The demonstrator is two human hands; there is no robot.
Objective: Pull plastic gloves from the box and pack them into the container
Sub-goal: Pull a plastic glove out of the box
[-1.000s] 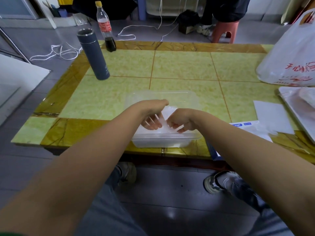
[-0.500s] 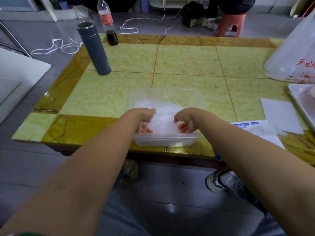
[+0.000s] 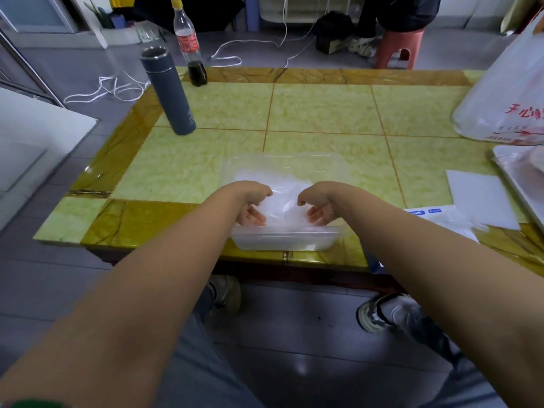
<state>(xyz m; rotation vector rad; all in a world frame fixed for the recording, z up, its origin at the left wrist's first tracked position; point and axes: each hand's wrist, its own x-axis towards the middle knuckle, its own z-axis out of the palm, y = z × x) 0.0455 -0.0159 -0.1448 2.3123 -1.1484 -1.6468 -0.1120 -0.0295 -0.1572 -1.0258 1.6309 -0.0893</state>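
Since a second ago, when my hands were bunched together over one glove, they have parted: my left hand (image 3: 253, 206) and right hand (image 3: 318, 206) now sit inside the container (image 3: 282, 240), fingers loosely straight, palms flanking the gloves (image 3: 278, 198) and tucking them down. That glove looks packed; the box (image 3: 422, 213) lies just to my right. Thin, crinkly, cloudy film fills a rigid, clear rectangular tub

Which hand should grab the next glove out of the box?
Probably the right hand: the glove box lies just right of the container, beside that arm. The left hand is at the container's other side, farther from the box.
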